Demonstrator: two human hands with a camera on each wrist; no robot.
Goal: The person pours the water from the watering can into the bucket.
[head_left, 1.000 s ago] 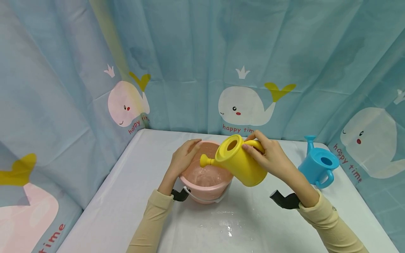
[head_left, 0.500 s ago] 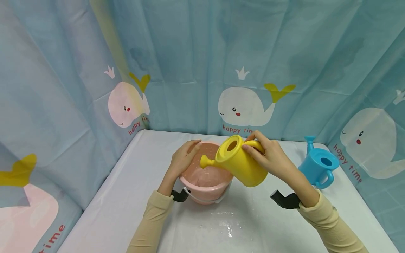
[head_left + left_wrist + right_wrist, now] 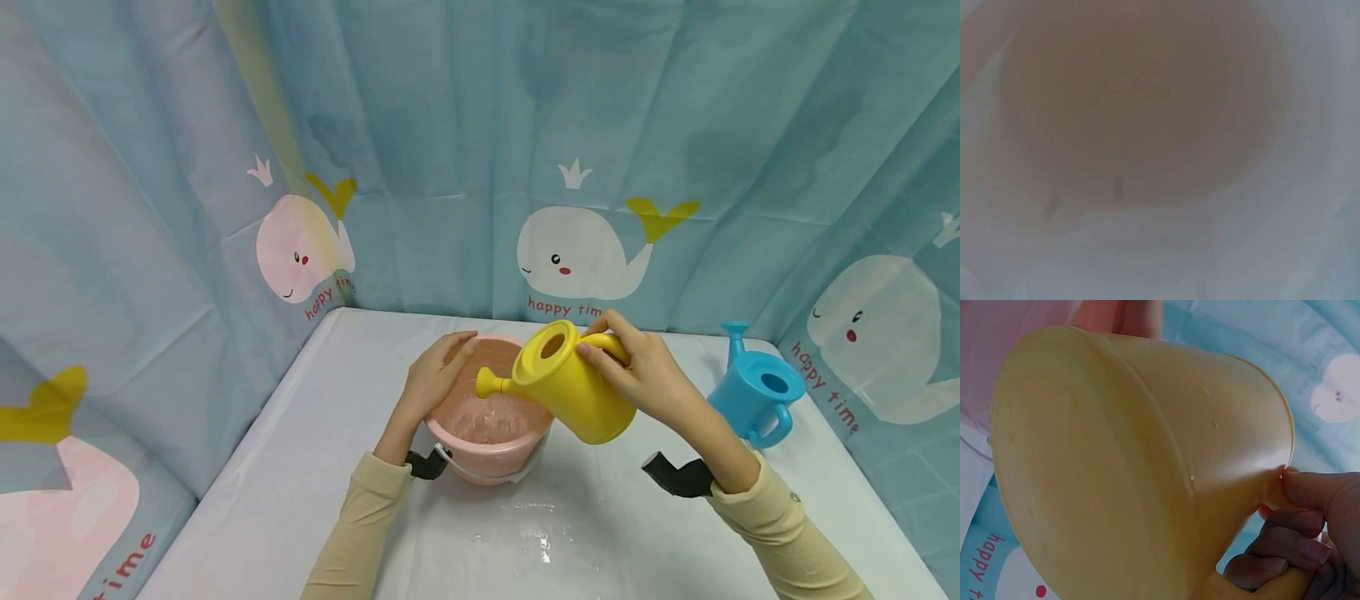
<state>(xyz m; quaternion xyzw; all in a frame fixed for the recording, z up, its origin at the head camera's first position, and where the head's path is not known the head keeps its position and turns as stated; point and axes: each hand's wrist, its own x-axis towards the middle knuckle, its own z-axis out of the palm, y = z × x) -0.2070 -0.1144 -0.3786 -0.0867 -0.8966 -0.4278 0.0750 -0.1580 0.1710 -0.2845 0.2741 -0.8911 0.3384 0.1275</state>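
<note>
My right hand [image 3: 637,367] grips the handle of a yellow watering can [image 3: 581,392], its fingers wrapped round the handle in the right wrist view. The can leans left, so its spout and rose hang over the mouth of a pink bucket [image 3: 487,454]. Rippled water [image 3: 489,421] shows in the bucket, which stands on the table with its white bail handle lowered at the front. At the bucket's left rim, my left hand [image 3: 438,371] holds on, thumb toward the inside. Water drops dot the can's wall [image 3: 1210,419]. The left wrist view is too blurred to show fingers.
A blue watering can [image 3: 757,392] stands at the right side of the white-covered table [image 3: 300,467]. Wet streaks [image 3: 543,542] shine on the cover in front of the bucket. Blue curtains [image 3: 435,167] with whale prints enclose the back and sides.
The ripples in the bucket's water keep changing. The yellow watering can has shifted very slightly right, still tilted over the bucket; my left hand has stayed at the rim.
</note>
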